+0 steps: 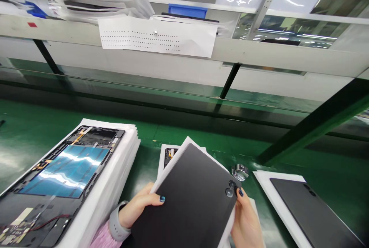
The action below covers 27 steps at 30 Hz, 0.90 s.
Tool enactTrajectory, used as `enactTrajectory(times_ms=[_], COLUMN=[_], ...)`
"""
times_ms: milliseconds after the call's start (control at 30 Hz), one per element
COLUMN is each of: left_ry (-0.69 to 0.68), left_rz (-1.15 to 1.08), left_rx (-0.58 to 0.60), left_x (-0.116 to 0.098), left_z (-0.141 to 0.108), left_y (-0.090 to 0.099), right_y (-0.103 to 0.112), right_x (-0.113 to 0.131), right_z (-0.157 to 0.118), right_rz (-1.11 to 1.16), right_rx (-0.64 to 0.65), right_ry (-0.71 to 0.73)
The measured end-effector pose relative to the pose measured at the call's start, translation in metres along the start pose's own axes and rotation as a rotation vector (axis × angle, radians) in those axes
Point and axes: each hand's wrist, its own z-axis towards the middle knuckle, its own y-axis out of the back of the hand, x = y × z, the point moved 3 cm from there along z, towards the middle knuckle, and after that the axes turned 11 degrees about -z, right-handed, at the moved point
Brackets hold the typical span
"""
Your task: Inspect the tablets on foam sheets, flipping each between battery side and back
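Between my two hands is a dark grey tablet back cover (pixel 193 198) with round camera rings at its upper right corner, held tilted. A white foam sheet (pixel 188 140) lies behind it. My left hand (pixel 141 205) grips the left edge, thumb on the cover's face; a grey watch band circles that wrist. At the camera corner my right hand (pixel 246 217) holds the right edge, thumb beside the rings. Fingers behind the cover are hidden. Beneath it, partly covered, another open tablet (pixel 168 155) shows on white sheeting.
On the left, an opened tablet with a blue battery (pixel 69 167) tops a tall stack of white sheets (pixel 121 178). At right another dark cover (pixel 314 209) lies on white foam. A roll of shiny tape (pixel 240 172) sits behind my right hand. A shelf rail (pixel 259 54) crosses above the green bench.
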Motion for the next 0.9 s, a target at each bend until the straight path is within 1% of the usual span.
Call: enactTrajectory(times_ms=[67,233,433,633,767,900], left_ry=[0.001,0.006,0.015,0.042,0.056,0.064], left_rz=[-0.005,-0.021,-0.016,-0.018,0.010,-0.042], left_rx=[0.025,0.063,0.086,0.027,0.021,-0.030], left_x=[0.002,0.003,-0.001,-0.006,-0.007,-0.007], left_z=[0.002,0.003,-0.003,-0.006,-0.007,-0.013], left_y=[0.001,0.000,-0.007,-0.011,-0.012,-0.014], right_y=[0.000,0.003,0.000,-0.001,-0.003,-0.006], right_x=[-0.001,-0.006,-0.001,0.000,0.003,0.007], right_z=[0.000,0.001,0.000,-0.003,-0.005,-0.007], right_rz=[0.006,-0.017,-0.051,-0.060,-0.074,-0.098], right_rx=[0.025,0.036,0.032,0.028,0.047,0.065], right_ry=[0.013,0.032,0.077,0.116,0.152,0.182])
